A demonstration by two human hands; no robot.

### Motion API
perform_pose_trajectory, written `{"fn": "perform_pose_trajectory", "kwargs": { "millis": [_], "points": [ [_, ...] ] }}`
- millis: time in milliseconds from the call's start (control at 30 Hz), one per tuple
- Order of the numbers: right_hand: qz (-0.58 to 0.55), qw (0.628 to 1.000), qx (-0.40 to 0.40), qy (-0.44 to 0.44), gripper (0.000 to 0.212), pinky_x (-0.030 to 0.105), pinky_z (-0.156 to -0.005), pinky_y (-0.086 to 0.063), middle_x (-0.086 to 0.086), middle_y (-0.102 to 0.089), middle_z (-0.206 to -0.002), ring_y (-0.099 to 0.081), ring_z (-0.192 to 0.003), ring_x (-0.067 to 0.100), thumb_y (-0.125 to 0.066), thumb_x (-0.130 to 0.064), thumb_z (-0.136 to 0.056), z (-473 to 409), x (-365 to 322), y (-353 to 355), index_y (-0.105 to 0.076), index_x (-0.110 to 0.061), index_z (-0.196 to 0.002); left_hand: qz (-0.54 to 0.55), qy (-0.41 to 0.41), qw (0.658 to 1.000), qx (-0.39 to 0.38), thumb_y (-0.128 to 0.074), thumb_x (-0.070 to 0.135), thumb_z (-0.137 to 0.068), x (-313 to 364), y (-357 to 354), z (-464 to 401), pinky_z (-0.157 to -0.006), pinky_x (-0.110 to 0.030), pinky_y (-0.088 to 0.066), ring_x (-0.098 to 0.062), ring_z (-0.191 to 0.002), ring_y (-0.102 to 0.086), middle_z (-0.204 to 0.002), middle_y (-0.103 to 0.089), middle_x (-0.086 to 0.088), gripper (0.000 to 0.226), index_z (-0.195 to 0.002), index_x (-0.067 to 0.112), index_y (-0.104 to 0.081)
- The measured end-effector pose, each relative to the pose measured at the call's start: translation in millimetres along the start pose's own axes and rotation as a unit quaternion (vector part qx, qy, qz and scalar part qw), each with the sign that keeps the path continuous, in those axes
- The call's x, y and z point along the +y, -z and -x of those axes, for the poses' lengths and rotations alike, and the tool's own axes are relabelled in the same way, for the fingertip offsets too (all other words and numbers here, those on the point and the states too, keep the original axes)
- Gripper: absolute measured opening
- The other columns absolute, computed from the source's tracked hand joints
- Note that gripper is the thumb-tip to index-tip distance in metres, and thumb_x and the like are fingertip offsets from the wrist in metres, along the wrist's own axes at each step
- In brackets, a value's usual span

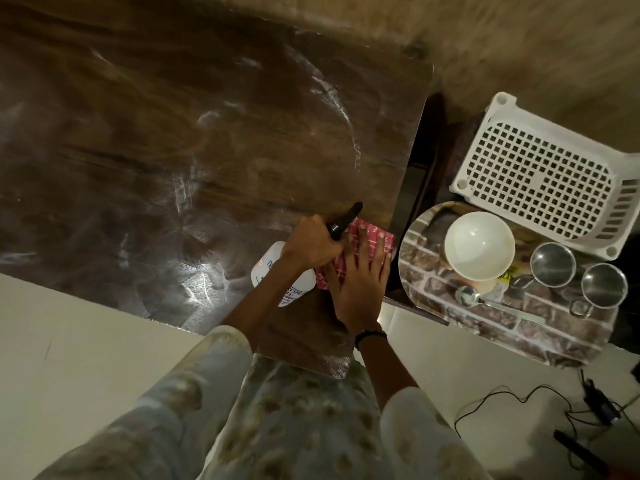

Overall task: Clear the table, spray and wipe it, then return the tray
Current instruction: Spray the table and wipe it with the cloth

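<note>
My left hand grips the black trigger head of a white spray bottle, whose nozzle points away over the table. My right hand lies flat, fingers spread, on a red checked cloth near the table's right edge. The dark wooden table shows wet streaks and smears. To the right, off the table, rests a round brick-patterned tray carrying a white bowl, two steel cups and a spoon.
A white perforated plastic basket stands behind the tray at the right. Black cables and a dark device lie on the pale floor at lower right. A dark gap separates table and tray stand.
</note>
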State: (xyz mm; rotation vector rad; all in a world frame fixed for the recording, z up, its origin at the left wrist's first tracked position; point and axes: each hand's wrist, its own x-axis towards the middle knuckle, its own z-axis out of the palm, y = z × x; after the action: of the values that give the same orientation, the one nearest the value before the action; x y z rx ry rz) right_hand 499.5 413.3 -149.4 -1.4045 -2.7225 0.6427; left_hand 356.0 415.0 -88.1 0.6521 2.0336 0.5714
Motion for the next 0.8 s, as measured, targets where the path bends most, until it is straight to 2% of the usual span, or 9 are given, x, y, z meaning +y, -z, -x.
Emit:
{"fn": "perform_pose_trajectory", "kwargs": {
  "millis": [133,233,333,433,567,633,667,733,800],
  "points": [
    [-0.007,1.000,-0.003,0.000,0.060,0.055,-0.116,-0.018,0.008,-0.035,-0.152,-0.021,-0.143,0.031,-0.048,-0.052,-0.092,-2.0,2.3,-0.4,-0.042,-0.020,-0.142,-0.017,0.005,1.000,-0.017,-0.068,0.031,-0.082,5.5,0.9,-3.4,-0.076,-0.032,-0.052,-0.023,-0.081,-0.065,-0.089,-0.068,-0.011,0.035,-0.103,0.003,-0.064],
    [0.001,1.000,-0.001,-0.015,0.061,0.056,-0.116,-0.019,0.007,-0.030,-0.155,-0.016,-0.144,0.031,-0.046,-0.053,-0.093,-9.7,1.9,-1.0,-0.039,-0.021,-0.144,0.024,-0.007,0.999,-0.032,-0.069,0.028,-0.083,12.3,10.3,0.1,-0.069,-0.027,-0.050,-0.017,-0.073,-0.061,-0.081,-0.064,-0.006,0.030,-0.099,0.003,-0.063],
    [0.019,0.999,0.005,-0.047,0.066,0.059,-0.115,-0.018,0.006,-0.021,-0.158,-0.011,-0.146,0.034,-0.039,-0.056,-0.092,-34.1,-2.4,1.5,-0.029,-0.023,-0.148,0.067,-0.018,0.997,-0.025,-0.069,0.024,-0.083,10.4,21.2,2.8,-0.054,-0.016,-0.043,-0.003,-0.056,-0.058,-0.066,-0.058,0.003,0.011,-0.080,0.019,-0.059],
    [0.019,0.997,0.008,-0.074,0.070,0.056,-0.117,-0.009,0.008,-0.017,-0.159,-0.011,-0.145,0.037,-0.036,-0.060,-0.093,-74.8,-8.0,8.7,-0.021,-0.024,-0.151,0.100,-0.024,0.995,0.008,-0.070,0.023,-0.082,4.8,32.5,2.8,-0.050,-0.009,-0.039,0.001,-0.049,-0.056,-0.060,-0.056,0.006,0.017,-0.072,0.023,-0.056],
    [0.026,0.996,-0.004,-0.085,0.071,0.054,-0.116,-0.003,0.006,-0.012,-0.160,-0.007,-0.146,0.037,-0.024,-0.064,-0.092,-136.8,-23.0,19.0,-0.015,-0.027,-0.152,0.130,-0.012,0.991,0.033,-0.070,0.030,-0.082,-6.2,46.3,-1.6,-0.064,-0.024,-0.048,-0.015,-0.066,-0.061,-0.073,-0.065,-0.009,0.022,-0.086,0.008,-0.068],
    [0.043,0.996,-0.012,-0.071,0.074,0.054,-0.117,-0.002,0.005,-0.008,-0.161,-0.004,-0.147,0.035,-0.012,-0.065,-0.088,-154.8,-34.7,20.7,-0.013,-0.028,-0.152,0.133,-0.014,0.990,0.041,-0.069,0.027,-0.083,-9.6,53.8,-3.7,-0.064,-0.024,-0.048,-0.015,-0.066,-0.061,-0.075,-0.066,-0.013,0.021,-0.088,0.007,-0.069],
    [0.050,0.997,-0.025,-0.055,0.075,0.054,-0.117,-0.001,0.005,-0.005,-0.161,-0.001,-0.147,0.035,-0.010,-0.064,-0.087,-156.2,-41.4,20.5,-0.011,-0.028,-0.152,0.133,-0.014,0.990,0.045,-0.069,0.026,-0.083,-10.6,57.6,-4.7,-0.059,-0.020,-0.047,-0.010,-0.058,-0.058,-0.069,-0.063,-0.012,0.018,-0.083,0.008,-0.068],
    [0.048,0.998,-0.037,0.000,0.073,0.054,-0.117,-0.001,0.006,-0.005,-0.161,0.000,-0.147,0.035,-0.016,-0.062,-0.088,-141.4,-54.3,14.2,-0.012,-0.027,-0.152,0.121,-0.009,0.991,0.048,-0.069,0.023,-0.083,-13.6,65.7,-9.4,-0.046,-0.014,-0.040,-0.008,-0.045,-0.048,-0.056,-0.053,-0.005,0.019,-0.072,0.010,-0.062],
    [0.033,0.997,-0.032,0.054,0.067,0.056,-0.118,-0.005,0.007,-0.013,-0.160,-0.004,-0.147,0.034,-0.024,-0.058,-0.092,-108.9,-55.4,9.4,-0.020,-0.026,-0.151,0.109,-0.003,0.993,0.051,-0.068,0.018,-0.083,-15.9,72.6,-14.2,-0.044,-0.016,-0.038,-0.014,-0.046,-0.046,-0.053,-0.050,-0.004,0.019,-0.071,0.006,-0.058]
  ]
}}
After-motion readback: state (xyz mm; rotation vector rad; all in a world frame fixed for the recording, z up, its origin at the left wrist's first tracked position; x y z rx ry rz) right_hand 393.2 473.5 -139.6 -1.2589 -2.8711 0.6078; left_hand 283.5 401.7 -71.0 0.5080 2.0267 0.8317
